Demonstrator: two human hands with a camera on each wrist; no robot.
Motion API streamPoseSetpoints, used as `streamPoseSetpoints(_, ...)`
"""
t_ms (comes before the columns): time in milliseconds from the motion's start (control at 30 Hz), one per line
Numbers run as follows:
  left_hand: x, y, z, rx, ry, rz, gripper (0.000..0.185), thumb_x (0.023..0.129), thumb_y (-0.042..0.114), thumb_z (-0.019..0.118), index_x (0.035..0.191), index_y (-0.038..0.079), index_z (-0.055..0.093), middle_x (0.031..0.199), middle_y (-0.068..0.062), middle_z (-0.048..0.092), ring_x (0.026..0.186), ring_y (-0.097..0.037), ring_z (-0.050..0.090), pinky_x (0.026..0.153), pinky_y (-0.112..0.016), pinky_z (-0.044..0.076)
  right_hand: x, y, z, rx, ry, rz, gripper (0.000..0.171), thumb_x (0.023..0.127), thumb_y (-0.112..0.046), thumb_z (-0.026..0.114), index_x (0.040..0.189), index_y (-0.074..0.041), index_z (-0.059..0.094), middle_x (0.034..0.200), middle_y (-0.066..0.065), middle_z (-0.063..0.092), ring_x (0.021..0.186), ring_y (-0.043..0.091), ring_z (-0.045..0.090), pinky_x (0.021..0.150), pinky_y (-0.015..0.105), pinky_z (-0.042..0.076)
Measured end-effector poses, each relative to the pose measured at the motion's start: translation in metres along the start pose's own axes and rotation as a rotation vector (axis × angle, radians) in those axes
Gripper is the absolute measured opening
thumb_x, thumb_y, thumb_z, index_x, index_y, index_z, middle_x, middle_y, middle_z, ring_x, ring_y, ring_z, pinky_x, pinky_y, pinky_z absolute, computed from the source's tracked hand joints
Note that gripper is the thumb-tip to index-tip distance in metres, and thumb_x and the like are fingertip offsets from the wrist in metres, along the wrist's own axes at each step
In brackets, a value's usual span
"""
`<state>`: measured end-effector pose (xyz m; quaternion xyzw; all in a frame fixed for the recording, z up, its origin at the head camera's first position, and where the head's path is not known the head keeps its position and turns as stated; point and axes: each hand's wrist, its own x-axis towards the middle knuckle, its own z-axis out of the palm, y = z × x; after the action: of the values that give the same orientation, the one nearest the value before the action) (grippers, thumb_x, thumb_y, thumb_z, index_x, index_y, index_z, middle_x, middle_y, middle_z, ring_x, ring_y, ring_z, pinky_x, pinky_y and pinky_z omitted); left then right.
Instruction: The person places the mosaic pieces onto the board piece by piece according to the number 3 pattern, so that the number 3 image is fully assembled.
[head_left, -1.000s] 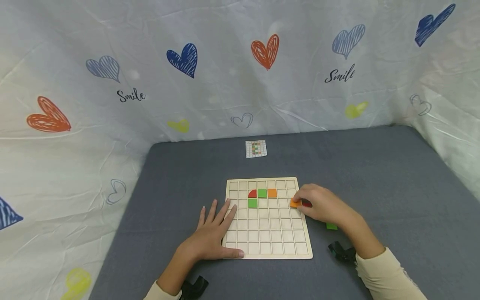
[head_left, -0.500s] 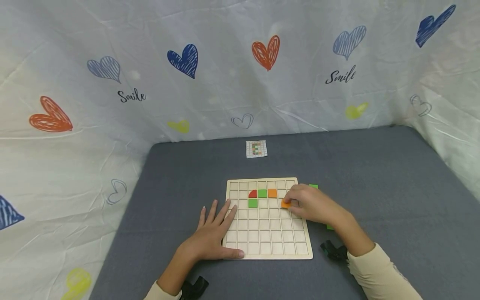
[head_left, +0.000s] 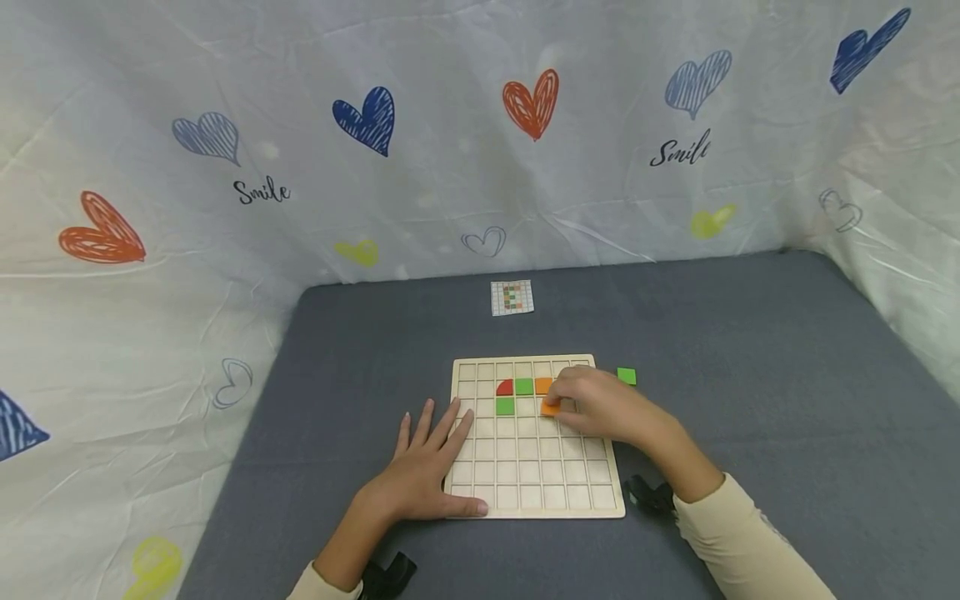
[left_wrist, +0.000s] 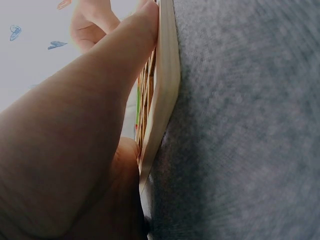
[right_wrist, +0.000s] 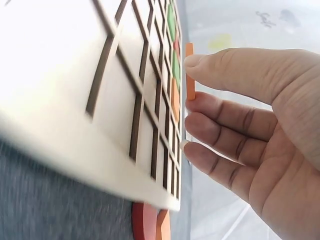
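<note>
Right hand (head_left: 600,408) pinches a thin orange tile (head_left: 551,408) by its edges, just above the wooden board (head_left: 536,500); it looks light and stiff. Left hand (head_left: 423,467) lies flat, steadying the board.

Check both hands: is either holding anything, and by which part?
The right hand pinches a thin orange tile by its edges, thumb against fingers, above the wooden grid board. The left hand holds nothing; it rests flat on the board.
</note>
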<state>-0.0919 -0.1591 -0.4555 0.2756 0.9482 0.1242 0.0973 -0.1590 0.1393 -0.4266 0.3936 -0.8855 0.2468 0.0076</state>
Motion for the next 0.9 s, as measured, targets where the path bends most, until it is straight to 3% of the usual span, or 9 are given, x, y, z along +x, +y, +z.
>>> streamPoseSetpoints(267,0.001,0.000,0.000,0.003,-0.004,-0.001,0.109,0.066,0.081,0.045,0.147,0.021,0.003,0.151,-0.002,-0.005,0.133,-0.035,-0.010,0.098,-0.061,-0.003,0.012,-0.009,0.006,0.002,-0.026,-0.040,0.010,0.078,-0.008,0.064,0.083,-0.015,0.069,0.076,-0.005,0.057,0.070,0.009,0.049,0.066,0.025,0.043)
streamPoseSetpoints(467,0.001,0.000,0.000,-0.015,-0.002,0.006,0.110,0.066,0.080,0.047,0.147,0.021,0.003,0.151,-0.002,-0.004,0.133,-0.035,-0.009,0.098,-0.061,-0.003,0.018,-0.016,0.011,0.022,-0.052,-0.043,0.010,0.079,-0.010,0.065,0.086,-0.015,0.070,0.082,-0.007,0.060,0.075,0.010,0.053,0.069,0.025,0.044)
streamPoseSetpoints(900,0.000,-0.002,0.003,-0.043,0.023,0.016,0.110,0.066,0.077,0.052,0.147,0.020,0.005,0.151,-0.003,-0.003,0.133,-0.036,-0.009,0.098,-0.060,-0.005,0.027,-0.029,0.023,-0.038,-0.050,-0.044,0.009,0.078,-0.012,0.067,0.084,-0.017,0.070,0.079,-0.009,0.056,0.073,0.006,0.047,0.066,0.024,0.043)
